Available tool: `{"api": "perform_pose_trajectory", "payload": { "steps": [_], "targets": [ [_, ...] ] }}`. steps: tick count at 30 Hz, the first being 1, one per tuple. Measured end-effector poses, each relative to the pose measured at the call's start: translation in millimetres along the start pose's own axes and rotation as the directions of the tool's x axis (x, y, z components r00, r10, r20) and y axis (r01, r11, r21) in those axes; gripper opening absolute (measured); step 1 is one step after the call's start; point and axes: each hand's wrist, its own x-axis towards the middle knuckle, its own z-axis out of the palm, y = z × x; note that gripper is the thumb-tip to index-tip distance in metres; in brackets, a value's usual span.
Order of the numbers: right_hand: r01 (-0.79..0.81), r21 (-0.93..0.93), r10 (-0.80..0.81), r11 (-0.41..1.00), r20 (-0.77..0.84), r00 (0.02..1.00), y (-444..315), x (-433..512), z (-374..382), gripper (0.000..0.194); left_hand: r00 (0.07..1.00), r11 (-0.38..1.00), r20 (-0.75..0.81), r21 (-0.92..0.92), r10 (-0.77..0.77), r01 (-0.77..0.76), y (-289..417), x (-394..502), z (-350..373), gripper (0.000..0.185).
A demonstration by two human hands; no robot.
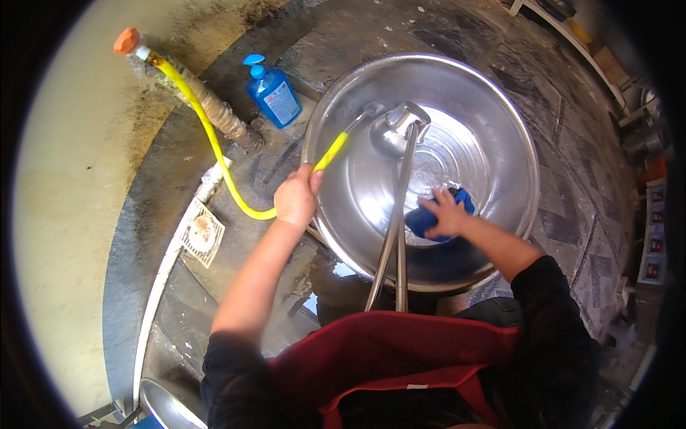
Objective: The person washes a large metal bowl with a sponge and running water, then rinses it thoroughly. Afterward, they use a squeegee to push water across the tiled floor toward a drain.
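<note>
A wide stainless steel basin [496,161] stands on the floor before me. Over its left rim, my left hand [296,197] is closed around a yellow hose [331,153], with water coming from the hose end. My right hand [446,215] is spread over a blue cloth [420,220] on the basin's bottom, its fingers apart; whether it grips the cloth I cannot tell. Two long-handled metal ladles [408,115] lean in the basin, their handles crossing over the near rim toward me. Some water glistens at the bottom near the cloth.
Left of the basin stands a blue pump bottle [274,99]. The hose runs from a tap with an orange handle [127,41] beside a wrapped pipe [225,120]. A floor drain grate [202,233], a white pipe [161,284] and another metal vessel [170,405] lie to the left.
</note>
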Motion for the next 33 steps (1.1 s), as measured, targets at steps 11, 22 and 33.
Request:
{"api": "perform_pose_trajectory", "payload": {
  "steps": [11, 22, 33],
  "targets": [
    [0.037, -0.115, -0.116, 0.993, -0.815, 0.567, 46.0, 60.8, -158.4, 0.024, 0.962, 0.966, 0.161, 0.169, -0.222, 0.194, 9.5, 18.3, 16.8, 0.084],
    [0.223, -0.872, -0.702, 0.437, -0.175, 0.691, 69.3, 173.6, -230.8, 0.030, 0.961, 0.961, 0.031, 0.009, -0.277, 0.276, 4.9, 18.7, 31.5, 0.081],
    [-0.151, -0.511, 0.154, 0.846, -0.036, 0.987, 92.8, -14.0, -31.9, 0.038, 0.964, 0.938, -0.057, -0.252, -0.259, 0.237, -1.8, 17.2, 40.7, 0.080]
  ]
}}
